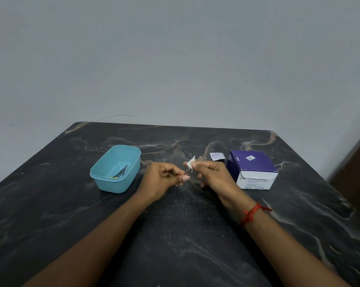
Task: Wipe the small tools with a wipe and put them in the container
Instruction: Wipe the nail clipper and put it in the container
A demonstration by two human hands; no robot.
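Thin metal tool (187, 171) — tip inside white wipe (190, 162).

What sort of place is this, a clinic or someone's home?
Probably a plain room at home, not a fitted clinic: a dark marbled table against a bare grey wall, a blue plastic container and a purple box of alcohol swabs.

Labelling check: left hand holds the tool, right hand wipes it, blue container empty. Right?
No. The head view shows the blue container is not empty: tools lie in it. The left hand does hold the small tool, the right hand the wipe on it.
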